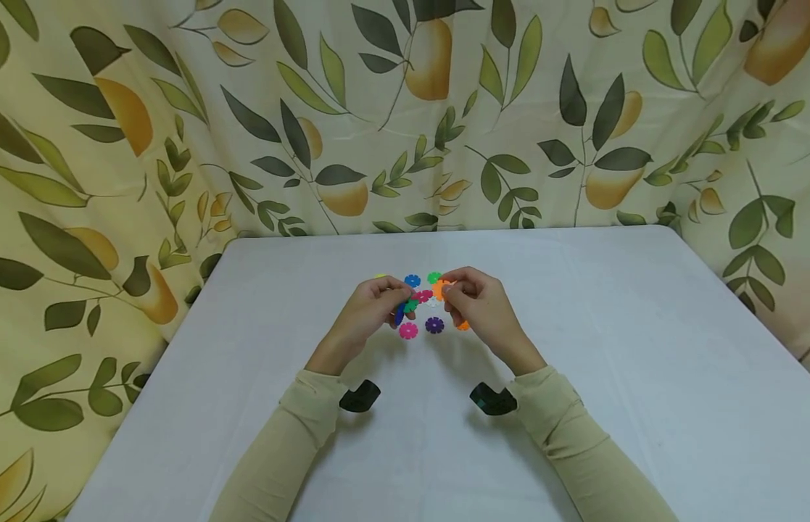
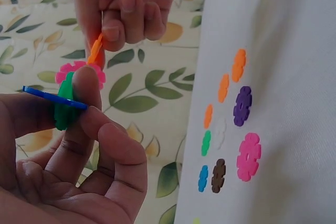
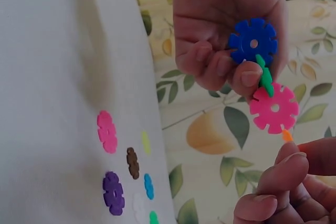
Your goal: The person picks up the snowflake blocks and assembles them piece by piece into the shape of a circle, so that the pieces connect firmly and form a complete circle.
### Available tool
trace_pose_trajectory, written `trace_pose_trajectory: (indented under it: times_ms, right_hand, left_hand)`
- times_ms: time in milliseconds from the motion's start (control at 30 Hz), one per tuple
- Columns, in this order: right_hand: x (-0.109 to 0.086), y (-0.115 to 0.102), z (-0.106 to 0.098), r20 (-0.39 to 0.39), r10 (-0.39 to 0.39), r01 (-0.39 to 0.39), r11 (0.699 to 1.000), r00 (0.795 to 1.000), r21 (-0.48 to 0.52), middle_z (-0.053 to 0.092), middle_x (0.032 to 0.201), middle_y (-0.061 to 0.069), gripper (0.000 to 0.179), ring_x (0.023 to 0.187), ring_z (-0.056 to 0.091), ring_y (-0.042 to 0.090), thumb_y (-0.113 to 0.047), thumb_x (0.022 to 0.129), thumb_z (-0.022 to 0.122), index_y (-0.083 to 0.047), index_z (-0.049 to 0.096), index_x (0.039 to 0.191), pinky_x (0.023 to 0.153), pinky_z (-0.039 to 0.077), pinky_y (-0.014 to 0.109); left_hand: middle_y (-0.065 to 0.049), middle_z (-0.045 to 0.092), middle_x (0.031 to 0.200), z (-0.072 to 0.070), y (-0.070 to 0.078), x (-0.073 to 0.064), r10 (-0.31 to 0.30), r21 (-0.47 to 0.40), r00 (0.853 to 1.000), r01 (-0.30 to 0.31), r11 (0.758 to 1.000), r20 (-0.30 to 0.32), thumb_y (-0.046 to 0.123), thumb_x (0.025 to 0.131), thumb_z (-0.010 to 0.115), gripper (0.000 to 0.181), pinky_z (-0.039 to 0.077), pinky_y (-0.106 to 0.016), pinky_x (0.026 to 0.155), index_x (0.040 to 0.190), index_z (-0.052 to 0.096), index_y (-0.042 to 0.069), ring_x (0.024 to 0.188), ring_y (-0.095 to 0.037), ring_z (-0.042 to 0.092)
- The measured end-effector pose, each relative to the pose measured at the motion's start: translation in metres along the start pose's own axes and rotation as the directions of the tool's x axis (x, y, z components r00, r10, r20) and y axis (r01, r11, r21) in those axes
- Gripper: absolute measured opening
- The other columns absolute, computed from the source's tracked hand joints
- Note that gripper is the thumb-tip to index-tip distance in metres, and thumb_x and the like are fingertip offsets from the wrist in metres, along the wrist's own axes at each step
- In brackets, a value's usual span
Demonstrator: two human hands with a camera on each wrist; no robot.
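Observation:
My left hand (image 1: 372,312) pinches a short chain of slotted plastic discs above the table. In the right wrist view this chain has a blue disc (image 3: 242,48), a green disc (image 3: 268,83) and a pink disc (image 3: 263,113) joined edge to edge. Between its thumb and fingers, my right hand (image 1: 486,308) pinches an orange disc (image 2: 95,50). The orange disc's edge meets the pink disc's rim; whether it is slotted in I cannot tell. Fingers cover part of the green and orange discs.
Loose discs lie on the white table (image 1: 431,449) beneath the hands: a pink one (image 2: 249,157), a purple one (image 2: 242,106), a brown one (image 2: 218,176), a light blue one (image 3: 149,186), a yellow one (image 3: 146,143) and several others. A leaf-patterned curtain (image 1: 405,159) hangs behind.

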State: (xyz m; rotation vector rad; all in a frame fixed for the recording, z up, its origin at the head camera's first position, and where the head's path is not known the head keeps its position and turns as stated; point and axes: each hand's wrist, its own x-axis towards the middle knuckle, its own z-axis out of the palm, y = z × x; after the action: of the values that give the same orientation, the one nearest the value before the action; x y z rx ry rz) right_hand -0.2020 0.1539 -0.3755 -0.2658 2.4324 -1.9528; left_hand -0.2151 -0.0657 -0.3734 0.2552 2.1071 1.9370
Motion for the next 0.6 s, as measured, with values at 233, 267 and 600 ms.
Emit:
trace_pose_trajectory:
  times_ms: [233,267,600]
  right_hand:
    - [-0.0018,-0.0003,0.0012,-0.005,-0.018,0.018,1.0,1.0,-0.005,0.064,0.083,0.013,0.024,0.065,0.056,0.019,-0.008,0.107,0.06,0.005,0.067,0.126,0.062,0.054,0.023]
    - [-0.002,-0.0002,0.0013,-0.004,-0.02,0.02,1.0,1.0,-0.003,0.063,0.082,0.012,0.024,0.065,0.056,0.019,-0.007,0.106,0.06,0.005,0.067,0.125,0.062,0.054,0.023]
    - [-0.0026,-0.0006,0.0043,0.01,-0.037,0.037,0.999,0.999,-0.018,0.062,0.08,0.012,0.024,0.065,0.055,0.02,-0.009,0.106,0.061,0.004,0.068,0.125,0.062,0.052,0.024]
  left_hand:
    - [-0.011,0.075,0.092,0.0011,0.0002,-0.0013,0.023,0.012,1.0,-0.023,1.0,0.002,0.018,0.11,0.062,0.021,0.057,-0.029,0.075,0.115,0.069,-0.001,0.09,-0.033,0.07]
    - [-0.011,0.075,0.093,0.0011,0.0006,-0.0016,0.027,0.011,1.0,-0.027,1.0,0.001,0.018,0.11,0.062,0.021,0.057,-0.028,0.074,0.115,0.069,-0.002,0.088,-0.029,0.07]
    - [-0.02,0.073,0.113,0.0008,0.0022,-0.0009,-0.006,0.025,0.999,0.005,1.0,0.032,0.022,0.11,0.065,0.027,0.057,-0.03,0.086,0.12,0.073,-0.001,0.092,-0.021,0.07]
